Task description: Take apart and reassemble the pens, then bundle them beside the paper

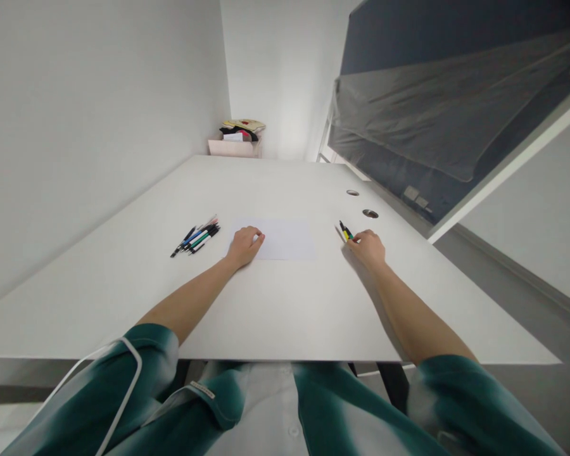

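Note:
My left hand (247,247) rests on the left edge of a white sheet of paper (287,240), its fingers curled in and nothing visible in them. To the right of the sheet, my right hand (368,249) pinches a small bunch of pens (346,232), yellow, green and black, just above or on the table. Their lower ends are hidden by the fingers, and I cannot tell how many there are. A loose pile of several pens (197,237), mostly black with some blue, green and pink, lies left of my left hand.
The white table (285,310) runs forward along the left wall. Two round cable holes (370,214) sit near its right edge. A box (235,147) of folded things stands at the far end. A dark covered panel (432,107) leans over the right side. A white cable (132,367) crosses my left sleeve.

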The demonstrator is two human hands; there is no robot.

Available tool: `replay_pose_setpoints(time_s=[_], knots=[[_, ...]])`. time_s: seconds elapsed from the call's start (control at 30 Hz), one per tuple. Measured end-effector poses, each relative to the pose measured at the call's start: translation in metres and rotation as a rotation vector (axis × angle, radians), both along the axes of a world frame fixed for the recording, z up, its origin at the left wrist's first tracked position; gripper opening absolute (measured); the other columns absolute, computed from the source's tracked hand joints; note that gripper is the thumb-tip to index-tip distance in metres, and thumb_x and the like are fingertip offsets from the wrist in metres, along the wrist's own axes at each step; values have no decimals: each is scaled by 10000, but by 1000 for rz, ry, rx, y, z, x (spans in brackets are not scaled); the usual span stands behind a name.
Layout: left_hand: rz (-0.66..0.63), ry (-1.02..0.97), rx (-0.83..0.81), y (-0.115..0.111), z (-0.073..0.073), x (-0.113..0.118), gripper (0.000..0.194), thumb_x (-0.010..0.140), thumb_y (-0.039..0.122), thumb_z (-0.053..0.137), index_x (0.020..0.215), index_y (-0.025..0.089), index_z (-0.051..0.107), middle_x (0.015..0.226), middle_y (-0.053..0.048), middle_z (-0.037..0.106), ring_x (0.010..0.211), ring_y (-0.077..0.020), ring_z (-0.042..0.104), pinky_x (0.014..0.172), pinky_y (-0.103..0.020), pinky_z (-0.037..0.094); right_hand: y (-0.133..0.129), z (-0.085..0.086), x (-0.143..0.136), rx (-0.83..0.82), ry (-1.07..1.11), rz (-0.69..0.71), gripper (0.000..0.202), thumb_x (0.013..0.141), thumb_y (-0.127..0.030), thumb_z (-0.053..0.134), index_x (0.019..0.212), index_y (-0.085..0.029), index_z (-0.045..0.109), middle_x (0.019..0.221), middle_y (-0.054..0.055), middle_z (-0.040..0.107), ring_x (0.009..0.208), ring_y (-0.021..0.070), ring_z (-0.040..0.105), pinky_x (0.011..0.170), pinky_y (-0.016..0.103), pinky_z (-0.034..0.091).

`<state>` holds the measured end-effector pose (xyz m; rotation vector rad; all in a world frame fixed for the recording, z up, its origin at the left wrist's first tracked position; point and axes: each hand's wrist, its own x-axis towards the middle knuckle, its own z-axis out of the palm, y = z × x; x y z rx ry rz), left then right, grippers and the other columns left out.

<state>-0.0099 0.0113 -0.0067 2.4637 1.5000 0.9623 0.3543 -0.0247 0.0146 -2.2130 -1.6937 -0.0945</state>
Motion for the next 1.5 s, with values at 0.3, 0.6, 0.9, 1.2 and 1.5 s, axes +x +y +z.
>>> replay_pose_setpoints(time_s=[0.3,0.6,0.9,1.2,1.5], knots=[[13,12,10,3,-2,-6,251,923,338,426,883,197,630,988,-88,677,961,-243,590,913,-421,430,6,-6,10,-87,53,-92,149,779,-284,592,801,-180,695,983,134,680,832,229,612,644,311,423],[16,29,25,2,-1,-7,217,897,333,466,868,194,630,958,-90,677,923,-245,595,897,-424,435,8,-7,13,-58,66,-55,108,764,-244,608,760,-152,664,869,149,672,806,239,614,637,315,388],[14,58,24,3,-3,-8,187,875,328,499,873,201,637,949,-81,673,930,-245,590,888,-419,438,8,-9,15,-36,131,-81,88,761,-226,601,796,-160,648,798,122,644,810,249,619,662,315,399],[5,47,17,2,-2,-8,165,860,311,511,875,201,633,957,-85,673,931,-251,594,900,-425,434,12,-15,16,-3,157,-53,187,786,-222,579,917,-156,694,892,125,700,822,231,615,698,312,433],[-1,48,13,3,-2,-8,154,850,304,520,868,203,635,959,-84,677,939,-253,595,904,-426,437,16,-18,17,47,191,8,238,801,-199,553,945,-129,729,914,120,727,812,218,624,714,293,434]])
